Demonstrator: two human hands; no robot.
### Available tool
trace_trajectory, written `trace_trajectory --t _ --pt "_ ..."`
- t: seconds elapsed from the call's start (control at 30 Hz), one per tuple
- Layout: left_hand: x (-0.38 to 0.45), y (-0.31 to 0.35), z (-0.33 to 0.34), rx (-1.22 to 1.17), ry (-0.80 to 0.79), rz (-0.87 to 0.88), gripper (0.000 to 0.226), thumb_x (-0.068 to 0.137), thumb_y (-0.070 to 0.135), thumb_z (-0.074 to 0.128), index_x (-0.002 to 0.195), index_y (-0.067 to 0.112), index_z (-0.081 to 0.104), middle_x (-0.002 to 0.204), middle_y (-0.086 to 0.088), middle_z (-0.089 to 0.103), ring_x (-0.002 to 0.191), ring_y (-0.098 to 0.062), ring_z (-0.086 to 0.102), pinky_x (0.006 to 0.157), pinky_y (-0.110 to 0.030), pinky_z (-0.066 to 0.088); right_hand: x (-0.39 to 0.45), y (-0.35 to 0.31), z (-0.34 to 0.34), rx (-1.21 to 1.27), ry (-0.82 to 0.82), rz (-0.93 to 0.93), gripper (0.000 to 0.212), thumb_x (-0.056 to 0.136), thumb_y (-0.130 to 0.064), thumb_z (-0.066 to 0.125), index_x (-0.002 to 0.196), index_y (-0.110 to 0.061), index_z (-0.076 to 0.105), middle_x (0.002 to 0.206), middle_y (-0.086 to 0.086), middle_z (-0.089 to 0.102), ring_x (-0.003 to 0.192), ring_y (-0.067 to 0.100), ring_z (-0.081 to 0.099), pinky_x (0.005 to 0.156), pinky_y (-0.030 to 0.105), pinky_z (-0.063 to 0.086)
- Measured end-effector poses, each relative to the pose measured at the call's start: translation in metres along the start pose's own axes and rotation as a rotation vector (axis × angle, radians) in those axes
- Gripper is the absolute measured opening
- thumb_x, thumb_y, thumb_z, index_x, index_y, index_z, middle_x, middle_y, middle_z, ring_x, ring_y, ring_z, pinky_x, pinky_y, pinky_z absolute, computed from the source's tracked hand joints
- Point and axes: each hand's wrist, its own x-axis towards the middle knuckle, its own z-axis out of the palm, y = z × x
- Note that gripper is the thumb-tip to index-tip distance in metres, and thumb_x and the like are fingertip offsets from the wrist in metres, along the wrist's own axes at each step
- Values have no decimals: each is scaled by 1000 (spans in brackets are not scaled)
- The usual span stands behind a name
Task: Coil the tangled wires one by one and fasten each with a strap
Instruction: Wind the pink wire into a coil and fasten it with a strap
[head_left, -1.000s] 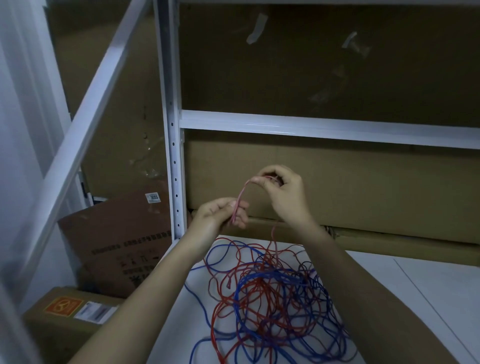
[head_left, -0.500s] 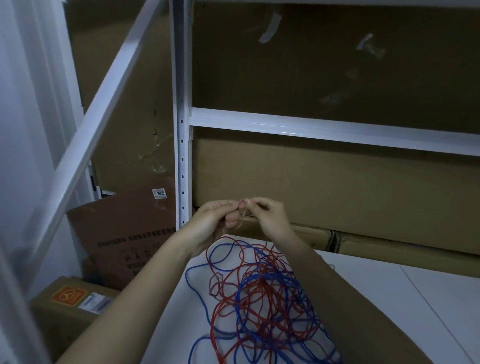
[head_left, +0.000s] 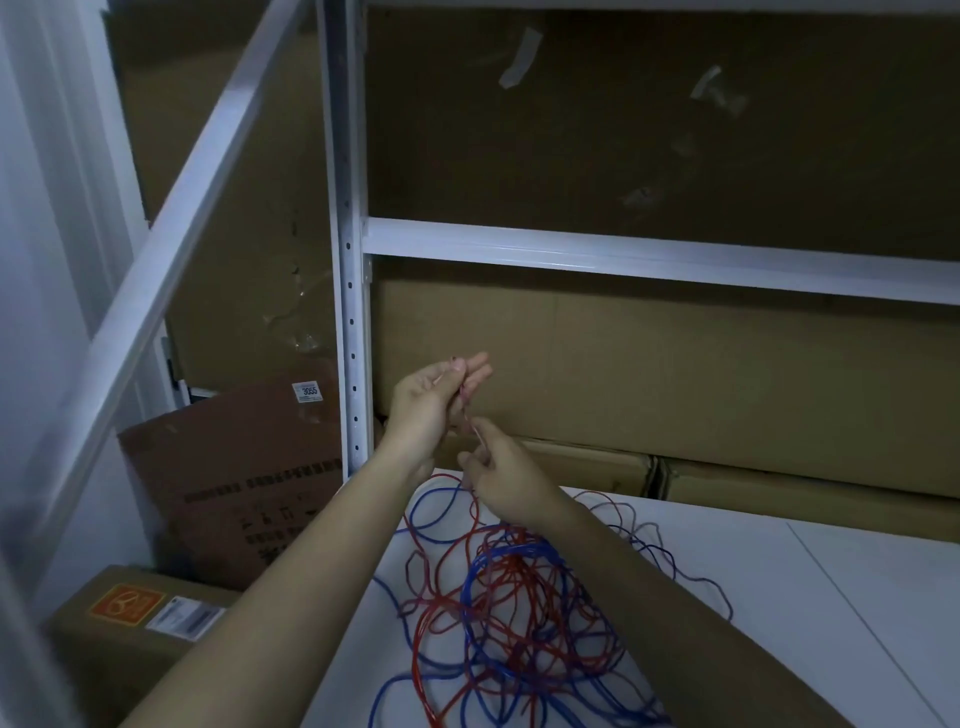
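A tangle of red and blue wires (head_left: 511, 613) lies on the white table (head_left: 810, 597) in front of me. My left hand (head_left: 431, 405) is raised above the pile's far edge and pinches the end of a red wire (head_left: 464, 395) between thumb and fingers, the other fingers stretched out. Just below it, my right hand (head_left: 498, 480) pinches the same red wire lower down; the strand runs from there down into the tangle. No strap is visible.
A white metal shelf upright (head_left: 350, 312) and crossbeam (head_left: 649, 254) stand right behind the hands, with cardboard boxes (head_left: 675, 364) behind them. More cartons (head_left: 130, 634) sit on the floor at the left, beyond the table's left edge.
The hands were together half a second ago. Now my left hand has risen with the wire end and my right hand has slid down the red wire toward the pile.
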Motion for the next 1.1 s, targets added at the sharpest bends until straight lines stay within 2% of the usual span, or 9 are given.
trace_trajectory --t 0.03,0.2,0.33,0.43,0.53,0.63,0.77,0.93,1.1 --pt "0 -3 2 91 -10 34 27 100 7 44 121 -8 52 125 -15 62 96 -6 68 60 -12 52 0 -1 -3 3 -11 -17 31 99 -17 44 130 -16 44 74 5 62 68 23 60 66 35 49" --pt "5 -9 0 639 -100 286 32 99 4 43 129 -5 48 128 -12 59 106 -16 62 78 -12 51 -1 -9 -23 291 -64 67 19 96 -7 50 110 3 58 65 -1 63 49 4 46 48 17 36" --pt "15 -5 -14 1355 -250 531 30 101 19 43 128 8 49 127 0 62 103 -17 66 81 -27 53 -6 -12 -32 552 -171 214 20 96 -4 50 115 -2 54 64 4 55 61 14 59 63 23 52" --pt "17 2 -18 1600 -272 515 32 100 23 41 131 13 43 122 3 62 98 -17 64 80 -32 51 -10 -8 -33 758 -254 313 24 96 -4 50 120 -6 50 62 1 48 62 17 59 78 40 58" --pt "19 8 -21 1781 -277 547 35 98 16 46 132 10 41 123 -3 61 97 -20 64 78 -33 52 -11 -2 -40 838 -234 364 32 93 -1 54 125 -4 51 71 4 46 56 10 52 71 35 59" --pt "21 13 -20 1849 -295 602 24 96 13 49 120 12 45 105 -4 64 79 -17 58 63 -26 40 -11 -4 -49 810 -227 337 46 89 10 53 132 -5 45 77 6 53 61 11 57 60 25 56" --pt "26 25 -17 1786 -327 585 21 99 16 44 119 13 49 99 -5 61 82 -16 52 67 -27 37 -1 -17 -71 492 -199 312 48 91 6 51 134 -15 43 92 5 57 57 6 48 42 13 37" --pt "27 43 -19 1689 -401 503 30 100 43 34 95 18 50 82 2 56 75 -16 53 63 -33 41 15 -35 -106 -449 -51 -29 19 95 -27 55 94 -11 66 79 1 61 73 16 56 68 31 43" --pt "15 59 -4 1354 -418 414 21 101 36 37 91 27 54 78 9 55 74 -11 54 63 -28 40 39 -54 -135 -566 397 -429 22 95 -23 54 84 -6 64 81 5 55 85 22 49 72 32 33"
